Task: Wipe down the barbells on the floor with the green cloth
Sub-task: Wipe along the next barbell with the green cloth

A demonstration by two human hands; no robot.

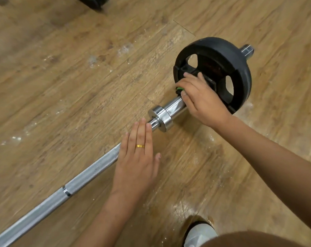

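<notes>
A chrome barbell (90, 172) lies on the wooden floor, running from the lower left up to a black weight plate (238, 68) at the upper right. My left hand (137, 155) lies flat on the bar with straight fingers, just below the shiny collar (161, 118). My right hand (201, 97) grips the green cloth (179, 89) against the sleeve where it meets the plate. Only a small green edge of the cloth shows under the fingers.
Another black plate (93, 1) is cut off by the top edge. My white shoe (199, 232) and knee (258, 240) are at the bottom right. The wooden floor (62, 77) spreads open to the left and above the bar.
</notes>
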